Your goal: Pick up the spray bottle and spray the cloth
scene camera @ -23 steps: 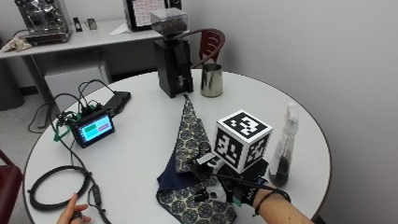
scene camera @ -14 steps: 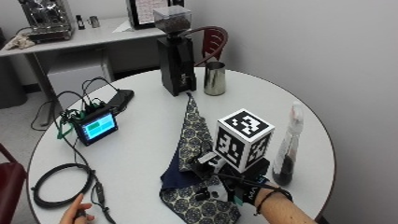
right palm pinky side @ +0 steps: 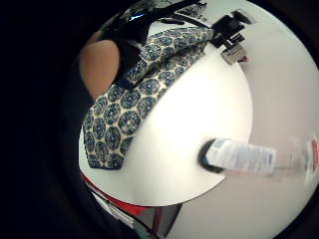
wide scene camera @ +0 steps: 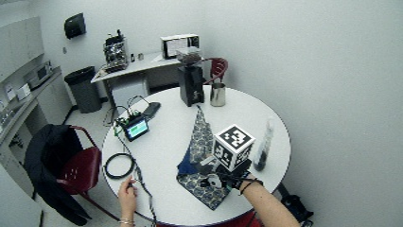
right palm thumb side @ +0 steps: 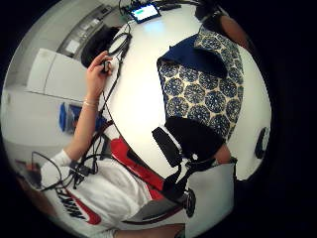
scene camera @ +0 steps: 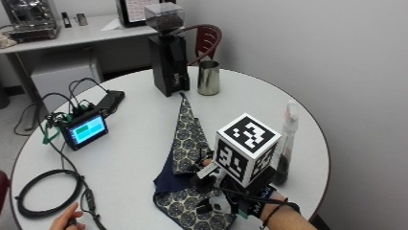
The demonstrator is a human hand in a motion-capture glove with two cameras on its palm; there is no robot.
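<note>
The gloved right hand (scene camera: pixel 255 203), seemingly holding nothing, hovers over the cloth (scene camera: pixel 185 143) beside the spray bottle (scene camera: pixel 285 143).

Even bright room light; soft shadows; spray bottle (right palm pinky side: pixel 249 158) blurred in palm view.

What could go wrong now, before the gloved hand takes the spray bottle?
1. The spray bottle is tall and slim and stands near the table edge; a sideways knock from the right hand may tip it off.
2. The hand is over the cloth and could drag it.
3. Spray mist might reach the small screen device.
</note>
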